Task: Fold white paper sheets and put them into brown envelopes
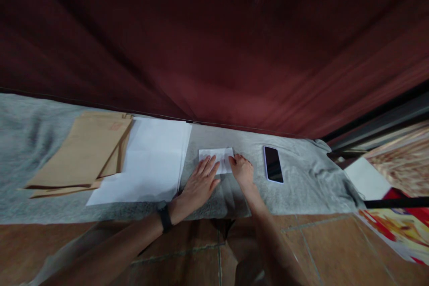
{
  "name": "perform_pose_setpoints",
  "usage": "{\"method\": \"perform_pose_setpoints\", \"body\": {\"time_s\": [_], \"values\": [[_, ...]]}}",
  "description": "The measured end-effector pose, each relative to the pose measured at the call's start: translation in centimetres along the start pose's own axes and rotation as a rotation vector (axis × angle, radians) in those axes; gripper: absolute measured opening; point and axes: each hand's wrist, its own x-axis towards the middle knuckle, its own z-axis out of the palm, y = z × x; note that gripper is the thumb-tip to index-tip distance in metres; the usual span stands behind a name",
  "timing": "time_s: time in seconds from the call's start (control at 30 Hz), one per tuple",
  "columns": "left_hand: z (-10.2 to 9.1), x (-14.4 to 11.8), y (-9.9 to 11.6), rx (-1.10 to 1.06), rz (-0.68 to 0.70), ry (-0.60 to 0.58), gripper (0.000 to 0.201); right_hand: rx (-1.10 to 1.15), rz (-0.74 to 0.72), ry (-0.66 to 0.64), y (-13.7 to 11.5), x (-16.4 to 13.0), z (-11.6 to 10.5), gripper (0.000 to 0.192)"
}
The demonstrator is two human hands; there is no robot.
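A small folded white paper (219, 155) lies on a grey cloth (301, 187) spread over a surface. My left hand (200, 183) rests flat, fingers spread, on the paper's lower left part. My right hand (241, 169) presses its curled fingers on the paper's right edge. A black band sits on my left wrist. Neither hand lifts anything.
A stack of white sheets (150, 161) lies left of my hands, and brown paper envelopes (83, 152) lie further left. A dark phone (273, 164) lies to the right. A dark red curtain (214, 44) hangs behind. Tiled floor (318, 241) is below.
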Motion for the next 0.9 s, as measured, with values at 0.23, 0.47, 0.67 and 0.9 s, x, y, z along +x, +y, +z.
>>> {"method": "perform_pose_setpoints", "body": {"time_s": [0.23,0.47,0.67,0.9], "values": [[1.2,-1.0,0.4,0.133,-0.038,-0.062,0.061,0.002,0.018,0.021,-0.4,-0.1,0.0,0.034],[1.6,-1.1,0.3,0.16,-0.047,-0.082,0.067,0.02,0.025,0.113,-0.5,-0.6,0.2,0.031],[1.5,-1.0,0.8,0.165,-0.065,-0.062,0.059,0.304,-0.182,0.248,-1.3,-0.5,0.9,0.037],[2.7,-0.9,-0.2,0.141,-0.074,-0.066,0.062,0.452,-0.502,0.03,-3.9,-1.7,3.3,0.053]]}}
